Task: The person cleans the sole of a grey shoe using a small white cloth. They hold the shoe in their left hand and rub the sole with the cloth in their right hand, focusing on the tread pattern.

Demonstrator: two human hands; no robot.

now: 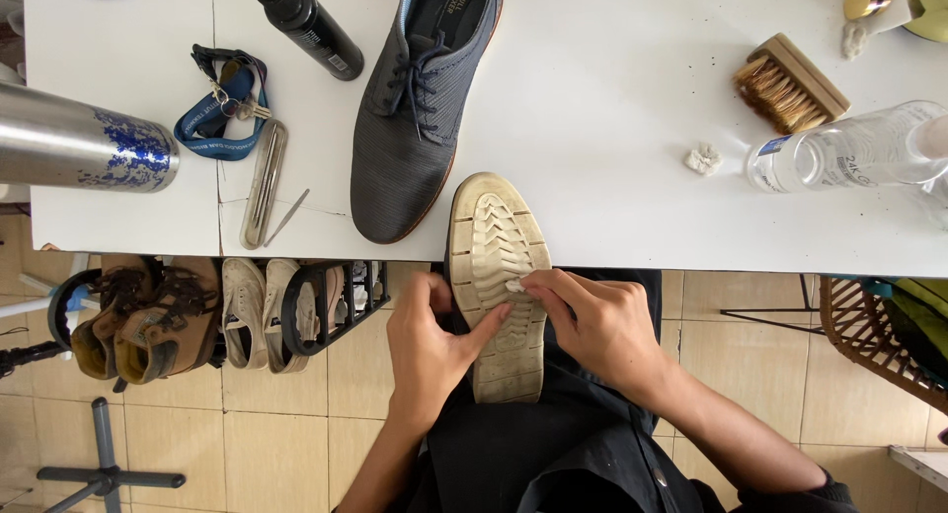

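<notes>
A shoe (497, 246) lies sole up, its toe resting on the white table's edge (632, 246) and its heel over my lap. My left hand (430, 350) grips the shoe's left side, thumb across the cream sole. My right hand (597, 325) pinches a small white wad (514, 286) against the sole's tread. The matching grey lace-up shoe (420, 108) stands upright on the table just beyond.
On the table: a wooden brush (790, 83), a clear plastic bottle (849, 150), a small white wad (703, 159), a black spray bottle (308, 24), a blue lanyard with keys (219, 108), a steel flask (79, 143). A shoe rack (197, 315) stands on the floor, left.
</notes>
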